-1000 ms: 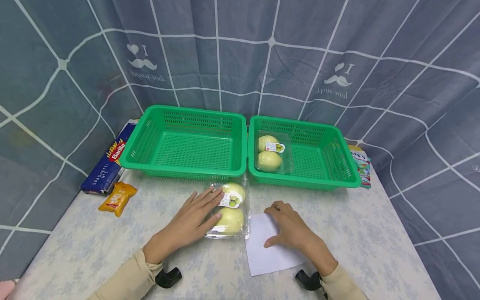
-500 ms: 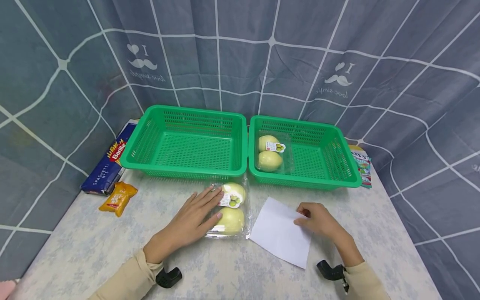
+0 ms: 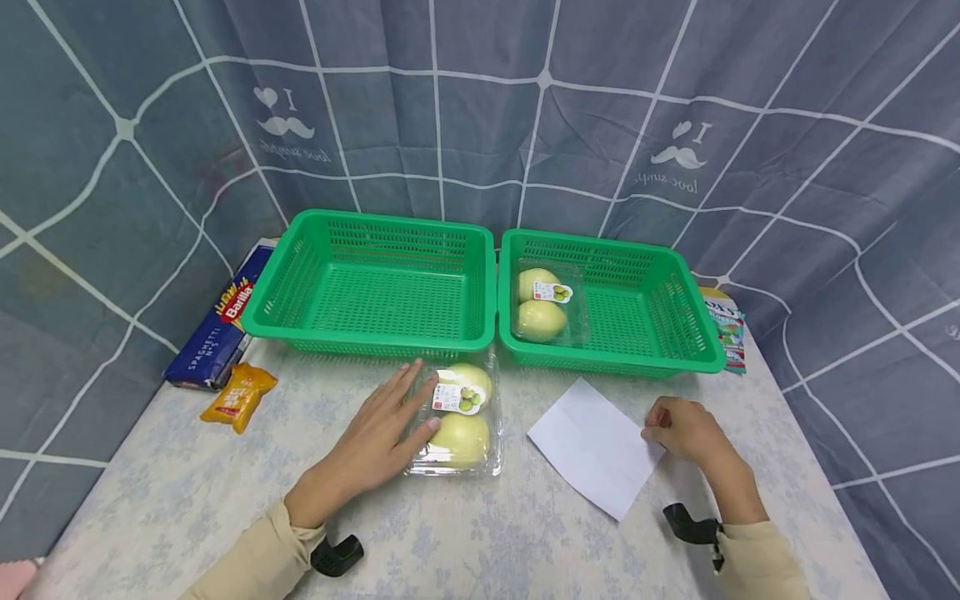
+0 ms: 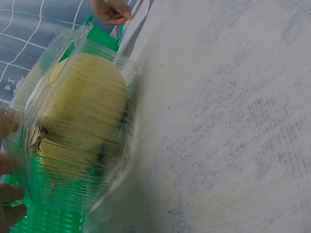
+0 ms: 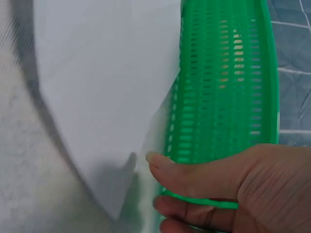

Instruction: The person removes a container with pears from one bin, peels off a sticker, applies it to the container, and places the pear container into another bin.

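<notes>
A clear plastic clamshell box (image 3: pixel 459 439) holding two pale yellow fruits lies on the table in front of the baskets. My left hand (image 3: pixel 375 433) touches its left side with fingers spread and extended. In the left wrist view the clear box (image 4: pixel 87 111) fills the left half, fingertips at its edge. To the right, my right hand (image 3: pixel 686 429) pinches the edge of a white sheet of paper (image 3: pixel 596 450) between thumb and fingers. In the right wrist view the thumb (image 5: pixel 167 167) lies right at the paper's edge.
Two green plastic baskets stand side by side at the back. The right basket (image 3: pixel 637 358) contains a similar fruit box (image 3: pixel 573 321). Left of the left basket (image 3: pixel 360 342) lie a spaghetti box (image 3: pixel 213 342) and an orange snack packet (image 3: pixel 240 397). More packets (image 3: pixel 727 333) are at the far right.
My right hand has taken hold of the paper and drawn it rightward, away from the fruit box, turning it. My left hand has slid slightly left, off the label.
</notes>
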Tool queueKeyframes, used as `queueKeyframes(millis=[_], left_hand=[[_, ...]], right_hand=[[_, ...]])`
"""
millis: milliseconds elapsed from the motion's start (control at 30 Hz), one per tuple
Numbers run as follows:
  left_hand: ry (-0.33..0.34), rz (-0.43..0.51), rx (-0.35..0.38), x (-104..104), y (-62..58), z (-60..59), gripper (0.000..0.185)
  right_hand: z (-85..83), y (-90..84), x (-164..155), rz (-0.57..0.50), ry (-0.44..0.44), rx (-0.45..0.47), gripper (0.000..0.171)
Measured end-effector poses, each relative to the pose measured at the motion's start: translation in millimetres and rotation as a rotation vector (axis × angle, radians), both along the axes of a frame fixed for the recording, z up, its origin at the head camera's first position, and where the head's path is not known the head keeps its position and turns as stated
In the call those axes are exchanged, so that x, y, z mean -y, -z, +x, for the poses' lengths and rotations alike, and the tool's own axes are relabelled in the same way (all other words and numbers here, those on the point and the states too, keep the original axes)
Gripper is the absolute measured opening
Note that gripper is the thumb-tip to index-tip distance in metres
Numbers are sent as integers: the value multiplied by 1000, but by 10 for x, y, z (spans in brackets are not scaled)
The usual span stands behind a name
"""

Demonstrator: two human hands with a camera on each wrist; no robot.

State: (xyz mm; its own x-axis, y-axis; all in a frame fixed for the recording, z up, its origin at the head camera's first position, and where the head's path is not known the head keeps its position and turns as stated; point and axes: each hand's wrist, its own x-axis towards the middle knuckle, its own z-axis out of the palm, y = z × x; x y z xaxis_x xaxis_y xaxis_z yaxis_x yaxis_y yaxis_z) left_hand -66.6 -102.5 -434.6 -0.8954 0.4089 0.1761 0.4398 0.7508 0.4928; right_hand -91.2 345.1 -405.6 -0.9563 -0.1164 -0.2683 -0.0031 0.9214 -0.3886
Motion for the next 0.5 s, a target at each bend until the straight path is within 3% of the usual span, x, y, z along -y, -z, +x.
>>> queueKeyframes(millis=[133,333,500], left_hand=[[-38,52,54,13,12,-5,66],[-106,197,232,56,11,-9,77],[-170,320,326,107,-21,-40,64]], right_hand=[[12,-93,125,-13,18,-84,16],[81,-207,456,-228,-42,-134,17],[166,-134,755,-375,-104,-107,17]])
